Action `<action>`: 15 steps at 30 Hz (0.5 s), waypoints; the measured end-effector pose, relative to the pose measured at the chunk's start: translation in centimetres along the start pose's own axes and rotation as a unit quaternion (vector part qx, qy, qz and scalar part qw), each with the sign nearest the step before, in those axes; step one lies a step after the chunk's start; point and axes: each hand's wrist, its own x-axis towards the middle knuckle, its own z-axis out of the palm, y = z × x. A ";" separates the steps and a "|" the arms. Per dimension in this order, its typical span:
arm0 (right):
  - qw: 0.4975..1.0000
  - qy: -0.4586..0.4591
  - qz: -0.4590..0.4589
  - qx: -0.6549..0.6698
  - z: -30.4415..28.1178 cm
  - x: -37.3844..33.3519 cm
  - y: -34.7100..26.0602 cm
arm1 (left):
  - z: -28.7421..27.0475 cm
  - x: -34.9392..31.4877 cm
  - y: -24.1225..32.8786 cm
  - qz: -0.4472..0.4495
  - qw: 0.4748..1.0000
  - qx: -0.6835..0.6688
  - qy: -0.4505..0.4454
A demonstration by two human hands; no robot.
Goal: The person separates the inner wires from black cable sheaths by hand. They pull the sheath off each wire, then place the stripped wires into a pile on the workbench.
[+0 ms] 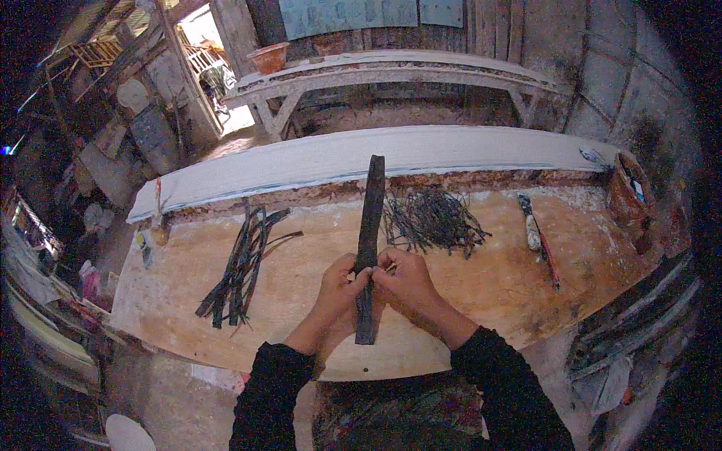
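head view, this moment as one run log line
left hand: pinches dark strip | right hand: pinches same strip | table, left: strip bundle | table, right: tangled dark pile

Bare left hand (342, 289) and bare right hand (404, 278), above the worktable (481, 297). The left sleeve (272, 387) and right sleeve (505, 383), matching in black, are long and softly creased; both cross the worktable's near edge and terminate over its surface, short of the hands.
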 end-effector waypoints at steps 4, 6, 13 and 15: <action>0.998 0.016 -0.040 -0.043 0.3 0.4 1.1 | -0.1 -0.1 -0.1 -0.017 1.000 -0.007 -0.010; 0.999 0.017 -0.015 -0.033 0.3 0.4 0.9 | 0.8 -0.5 1.6 -0.073 0.993 -0.091 -0.009; 0.997 -0.023 0.063 0.031 0.1 0.6 0.4 | 2.3 -1.2 4.9 -0.122 0.959 -0.255 -0.028; 0.997 -0.050 0.060 0.026 -0.2 0.9 1.4 | 0.1 -0.6 3.7 -0.066 0.988 -0.137 -0.036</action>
